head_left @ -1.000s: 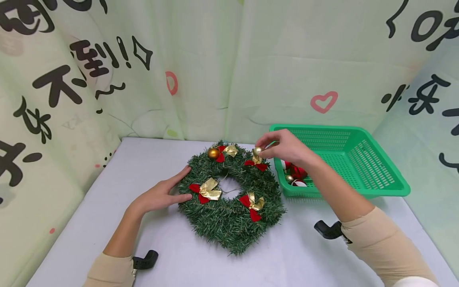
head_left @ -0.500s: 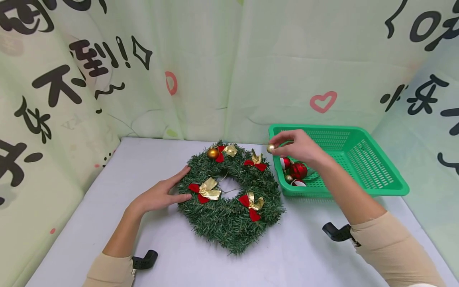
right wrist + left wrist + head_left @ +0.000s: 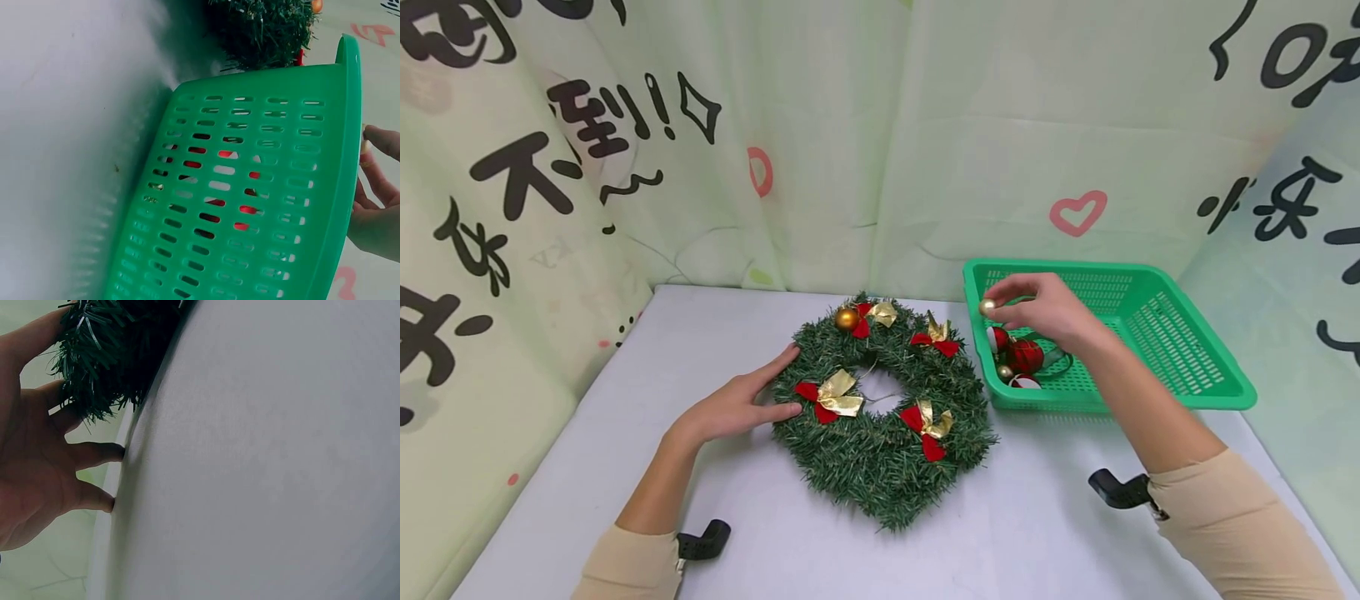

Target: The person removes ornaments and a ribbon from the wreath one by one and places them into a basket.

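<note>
On the white table lies a green Christmas wreath (image 3: 883,483) with several red and gold bows (image 3: 838,396) and an orange-gold bauble (image 3: 846,319) at its far left. My left hand (image 3: 737,408) rests on its left edge, fingers spread; in the left wrist view, the little-finger side of this hand (image 3: 44,462) reaches the table beside the greenery (image 3: 119,356). Between thumb and fingers, my right hand (image 3: 1037,310) pinches a small pale-gold bauble (image 3: 987,307) over the left rim of the green basket (image 3: 1213,367). The basket wall partly blocks this hand (image 3: 381,212) in the right wrist view.
In the basket's left end lie a red bauble (image 3: 1024,357), a small gold bauble (image 3: 1004,372) and red-and-white pieces (image 3: 1024,382). The basket stands close to the wreath's right side. A printed curtain (image 3: 925,167) hangs behind the table (image 3: 722,321).
My right hand has moved right with the pale-gold bauble, from above the wreath's upper-right bow to over the basket's left rim. The left hand and wreath have stayed in place.
</note>
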Demonstrator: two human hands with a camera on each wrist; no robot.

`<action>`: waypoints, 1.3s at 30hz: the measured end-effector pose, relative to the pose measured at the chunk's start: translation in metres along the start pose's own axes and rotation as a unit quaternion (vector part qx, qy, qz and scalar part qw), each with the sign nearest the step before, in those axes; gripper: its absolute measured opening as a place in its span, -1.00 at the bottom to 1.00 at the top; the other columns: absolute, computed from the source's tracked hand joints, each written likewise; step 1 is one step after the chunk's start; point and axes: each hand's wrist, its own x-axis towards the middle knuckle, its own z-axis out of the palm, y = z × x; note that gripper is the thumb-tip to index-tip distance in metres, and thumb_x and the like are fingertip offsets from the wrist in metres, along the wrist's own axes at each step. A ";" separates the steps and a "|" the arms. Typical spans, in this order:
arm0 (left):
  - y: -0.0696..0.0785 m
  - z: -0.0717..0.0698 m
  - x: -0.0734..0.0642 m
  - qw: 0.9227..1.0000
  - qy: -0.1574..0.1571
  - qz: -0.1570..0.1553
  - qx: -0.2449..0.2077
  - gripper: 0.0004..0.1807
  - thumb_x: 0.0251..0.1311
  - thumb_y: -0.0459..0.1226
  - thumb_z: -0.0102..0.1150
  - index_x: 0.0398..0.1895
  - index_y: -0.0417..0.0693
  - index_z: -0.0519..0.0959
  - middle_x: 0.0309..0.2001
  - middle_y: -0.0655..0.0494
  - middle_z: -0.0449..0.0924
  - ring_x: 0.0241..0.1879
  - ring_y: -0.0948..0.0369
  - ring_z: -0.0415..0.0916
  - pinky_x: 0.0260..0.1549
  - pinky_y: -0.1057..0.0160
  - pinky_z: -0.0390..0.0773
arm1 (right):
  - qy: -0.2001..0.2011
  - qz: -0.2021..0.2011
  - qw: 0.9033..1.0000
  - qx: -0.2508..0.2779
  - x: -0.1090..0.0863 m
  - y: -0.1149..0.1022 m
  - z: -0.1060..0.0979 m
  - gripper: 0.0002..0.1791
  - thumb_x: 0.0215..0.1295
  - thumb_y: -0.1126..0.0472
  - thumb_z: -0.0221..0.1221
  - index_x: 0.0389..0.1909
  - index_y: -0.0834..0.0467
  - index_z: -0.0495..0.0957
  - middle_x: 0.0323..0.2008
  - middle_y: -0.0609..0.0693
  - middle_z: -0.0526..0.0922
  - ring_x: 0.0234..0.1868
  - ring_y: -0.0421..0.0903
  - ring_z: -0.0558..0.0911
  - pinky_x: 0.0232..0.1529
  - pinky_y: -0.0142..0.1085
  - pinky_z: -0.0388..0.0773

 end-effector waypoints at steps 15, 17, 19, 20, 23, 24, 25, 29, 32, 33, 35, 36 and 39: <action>0.003 0.000 0.002 1.000 -0.002 -0.001 -0.002 0.01 0.40 0.16 0.22 0.73 0.22 -0.12 0.71 0.05 -0.15 0.64 -0.17 -0.04 0.53 -0.34 0.09 | 0.014 0.028 0.999 0.018 0.004 0.020 -0.018 -0.48 0.48 0.06 0.28 0.31 0.27 0.51 0.25 0.25 0.55 -0.09 -0.16 0.71 0.01 -0.30 0.71; 0.003 0.000 0.002 1.000 -0.001 -0.002 -0.001 0.01 0.40 0.16 0.22 0.73 0.23 -0.12 0.71 0.05 -0.15 0.64 -0.17 -0.04 0.53 -0.34 0.09 | 0.013 0.033 0.999 0.015 0.004 0.023 -0.019 -0.48 0.49 0.07 0.28 0.31 0.27 0.50 0.25 0.25 0.55 -0.07 -0.14 0.71 0.03 -0.28 0.72; 0.002 0.000 0.002 1.000 0.000 -0.002 0.001 0.01 0.41 0.17 0.22 0.73 0.23 -0.12 0.71 0.06 -0.15 0.64 -0.17 -0.04 0.53 -0.34 0.09 | 0.010 0.042 0.999 0.010 0.005 0.026 -0.021 -0.49 0.49 0.07 0.27 0.31 0.26 0.51 0.24 0.26 0.54 -0.04 -0.11 0.71 0.06 -0.24 0.72; 0.002 0.000 0.002 1.000 0.000 -0.001 0.002 0.01 0.41 0.17 0.21 0.73 0.23 -0.12 0.71 0.06 -0.15 0.64 -0.17 -0.04 0.53 -0.34 0.09 | 0.010 0.047 0.999 0.005 0.006 0.028 -0.021 -0.50 0.50 0.06 0.26 0.31 0.26 0.51 0.25 0.26 0.54 -0.02 -0.10 0.70 0.07 -0.22 0.72; 0.001 0.000 0.002 1.000 0.000 0.000 0.003 0.01 0.41 0.17 0.21 0.73 0.22 -0.12 0.71 0.05 -0.15 0.64 -0.18 -0.04 0.53 -0.34 0.09 | 0.007 0.062 0.998 -0.002 0.006 0.033 -0.022 -0.49 0.51 0.06 0.25 0.33 0.26 0.50 0.28 0.30 0.54 0.01 -0.06 0.70 0.11 -0.14 0.72; 0.001 0.000 0.002 1.000 0.000 0.000 0.003 0.01 0.41 0.17 0.21 0.73 0.22 -0.12 0.71 0.05 -0.15 0.64 -0.18 -0.04 0.53 -0.34 0.09 | 0.008 0.066 0.998 -0.002 0.007 0.035 -0.022 -0.49 0.51 0.06 0.24 0.33 0.26 0.50 0.29 0.31 0.54 0.02 -0.05 0.71 0.12 -0.12 0.71; 0.001 0.000 0.002 1.000 -0.001 0.001 0.002 0.01 0.41 0.17 0.21 0.73 0.22 -0.12 0.71 0.05 -0.15 0.64 -0.18 -0.04 0.53 -0.34 0.09 | 0.008 0.068 0.998 -0.001 0.007 0.037 -0.022 -0.48 0.52 0.06 0.24 0.34 0.27 0.49 0.30 0.32 0.53 0.02 -0.04 0.71 0.12 -0.11 0.71; 0.001 0.001 0.002 1.000 -0.002 0.001 0.001 0.01 0.41 0.16 0.21 0.73 0.21 -0.12 0.71 0.04 -0.15 0.64 -0.18 -0.04 0.53 -0.34 0.09 | 0.011 0.072 0.997 0.002 0.007 0.042 -0.023 -0.46 0.53 0.08 0.23 0.36 0.31 0.45 0.33 0.37 0.52 0.10 0.10 0.70 0.09 -0.16 0.72; 0.001 0.001 0.001 1.000 -0.002 0.002 0.002 0.01 0.41 0.15 0.22 0.73 0.20 -0.12 0.71 0.04 -0.15 0.64 -0.18 -0.04 0.53 -0.34 0.09 | 0.014 0.072 0.997 0.006 0.007 0.043 -0.023 -0.48 0.54 0.13 0.20 0.37 0.33 0.43 0.31 0.38 0.52 0.17 0.22 0.66 0.06 -0.19 0.74; 0.001 0.001 0.001 1.000 -0.001 0.002 0.002 0.01 0.41 0.15 0.21 0.73 0.20 -0.12 0.71 0.04 -0.15 0.64 -0.18 -0.03 0.53 -0.34 0.09 | 0.014 0.072 0.997 0.007 0.007 0.043 -0.023 -0.48 0.55 0.15 0.19 0.37 0.34 0.43 0.30 0.38 0.52 0.17 0.23 0.66 0.06 -0.18 0.74; 0.001 0.000 0.001 1.000 -0.001 0.003 0.002 0.01 0.41 0.15 0.22 0.73 0.20 -0.12 0.71 0.04 -0.15 0.63 -0.19 -0.02 0.52 -0.34 0.10 | 0.015 0.070 0.997 0.007 0.006 0.043 -0.023 -0.50 0.55 0.17 0.17 0.37 0.35 0.43 0.29 0.38 0.53 0.10 0.16 0.70 0.08 -0.15 0.73; 0.001 0.000 0.001 1.000 -0.001 0.003 0.002 0.00 0.41 0.15 0.22 0.73 0.20 -0.12 0.71 0.04 -0.15 0.63 -0.19 -0.02 0.52 -0.34 0.10 | 0.015 0.070 0.997 0.006 0.006 0.043 -0.023 -0.50 0.55 0.17 0.17 0.37 0.35 0.43 0.29 0.37 0.54 0.06 0.12 0.71 0.11 -0.12 0.72; 0.001 0.000 0.000 1.000 0.000 0.002 0.001 0.00 0.41 0.15 0.22 0.73 0.22 -0.12 0.71 0.04 -0.14 0.63 -0.20 -0.01 0.52 -0.35 0.10 | 0.014 0.069 0.998 0.002 0.006 0.043 -0.024 -0.48 0.54 0.15 0.18 0.37 0.35 0.42 0.29 0.37 0.54 0.00 0.00 0.72 0.19 -0.03 0.68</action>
